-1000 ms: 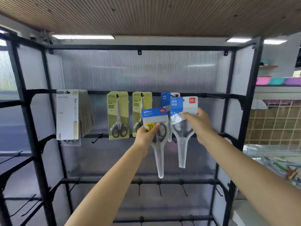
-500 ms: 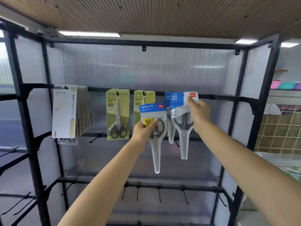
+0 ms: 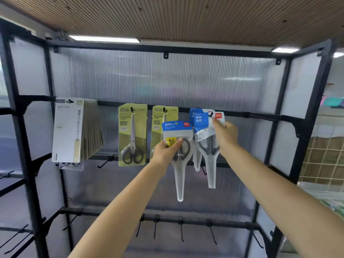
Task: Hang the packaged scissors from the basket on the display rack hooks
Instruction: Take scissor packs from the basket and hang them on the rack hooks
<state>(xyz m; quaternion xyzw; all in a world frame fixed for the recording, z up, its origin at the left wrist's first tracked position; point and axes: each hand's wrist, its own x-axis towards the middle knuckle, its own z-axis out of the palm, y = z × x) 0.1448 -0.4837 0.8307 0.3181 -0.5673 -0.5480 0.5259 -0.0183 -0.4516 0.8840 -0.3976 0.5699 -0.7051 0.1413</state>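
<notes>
On the top rail (image 3: 260, 116) of the black display rack, the right hand (image 3: 226, 135) is pinching a blue-headed scissors pack (image 3: 207, 138) whose hole is sitting at a hook (image 3: 211, 114). Left of this hook, the left hand (image 3: 166, 151) is gripping another clear scissors pack (image 3: 178, 164), hanging free below the rail.

Retail shop. Evidence: black display rack (image 3: 305, 116) fitted with peg hooks (image 3: 181, 230), carded scissors packs (image 3: 132, 135) hanging in rows, stacked white product cards (image 3: 68, 130), fluorescent ceiling lights (image 3: 104, 39).
</notes>
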